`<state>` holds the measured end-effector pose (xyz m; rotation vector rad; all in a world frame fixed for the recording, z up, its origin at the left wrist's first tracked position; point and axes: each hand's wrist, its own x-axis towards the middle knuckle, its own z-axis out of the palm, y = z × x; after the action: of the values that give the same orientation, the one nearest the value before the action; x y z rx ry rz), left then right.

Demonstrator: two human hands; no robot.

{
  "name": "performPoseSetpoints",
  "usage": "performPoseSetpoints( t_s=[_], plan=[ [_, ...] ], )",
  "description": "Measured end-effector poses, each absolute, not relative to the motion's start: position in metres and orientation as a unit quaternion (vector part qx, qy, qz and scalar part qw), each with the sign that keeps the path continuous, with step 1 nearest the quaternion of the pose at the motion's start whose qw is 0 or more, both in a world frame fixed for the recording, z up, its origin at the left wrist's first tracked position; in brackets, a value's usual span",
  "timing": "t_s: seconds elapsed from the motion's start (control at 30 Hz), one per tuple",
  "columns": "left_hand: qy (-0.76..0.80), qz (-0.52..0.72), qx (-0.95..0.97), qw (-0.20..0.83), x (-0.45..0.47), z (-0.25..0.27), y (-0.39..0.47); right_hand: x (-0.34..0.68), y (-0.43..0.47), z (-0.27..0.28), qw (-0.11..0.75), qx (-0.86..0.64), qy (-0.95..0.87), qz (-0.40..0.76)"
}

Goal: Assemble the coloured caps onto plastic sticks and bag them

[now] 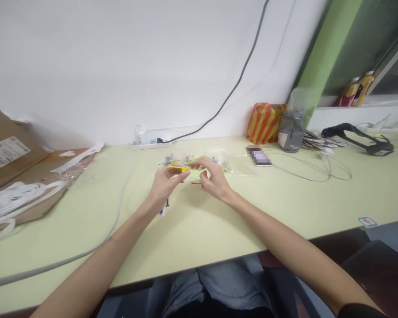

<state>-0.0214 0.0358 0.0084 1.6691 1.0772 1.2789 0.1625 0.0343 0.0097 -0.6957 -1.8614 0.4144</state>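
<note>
At twelve o'clock, my left hand [162, 184] pinches the yellow piece [175, 167], thumb and fingers nearly together. My right hand [216, 178] curls at its other end (I cannot tell whether it grips); the phone [261, 157] lies toward one o'clock.

Relative to the yellow piece [185, 169], which appears to be smooth plastic, the tabletop [199, 234] beneath is smooth with a low sheen, the clear bag [241, 165] behind is glossy plastic film, the package [1, 132] to the left is matt brown paper or card, and the wall [119, 66] beyond is smooth and matt.
</note>
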Motion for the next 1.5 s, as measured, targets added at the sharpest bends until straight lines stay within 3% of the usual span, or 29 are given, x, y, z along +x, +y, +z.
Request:
performPoseSetpoints(
  t_s=[0.23,0.57,0.77,0.87,1.0,1.1,1.4,1.5],
  plan=[
    [0.413,0.45,0.768,0.194,-0.026,0.008,0.034,0.166,0.042,0.004,0.495,-0.317,-0.798,0.131],
    [0.398,0.41,0.798,0.194,-0.027,-0.002,0.036,0.166,0.042,0.003,0.444,-0.282,-0.835,0.162],
    [0.387,0.346,0.85,0.092,-0.034,-0.004,0.044,0.172,0.043,0.008,0.402,-0.312,-0.857,0.088],
    [0.381,0.297,0.876,-0.002,-0.041,-0.004,0.049,0.181,0.043,0.016,0.396,-0.336,-0.845,0.125],
    [0.396,0.256,0.879,-0.068,-0.048,-0.003,0.054,0.191,0.039,0.02,0.25,-0.316,-0.87,0.285],
    [0.406,0.249,0.876,-0.079,-0.05,-0.002,0.054,0.19,0.034,0.017,0.172,-0.295,-0.883,0.323],
    [0.48,0.178,0.85,-0.119,-0.064,0.016,0.054,0.185,0.031,0.019,0.094,-0.398,-0.897,0.167],
    [0.509,0.155,0.84,-0.108,-0.069,0.018,0.055,0.183,0.031,0.017,0.11,-0.402,-0.896,0.151]
  ],
)
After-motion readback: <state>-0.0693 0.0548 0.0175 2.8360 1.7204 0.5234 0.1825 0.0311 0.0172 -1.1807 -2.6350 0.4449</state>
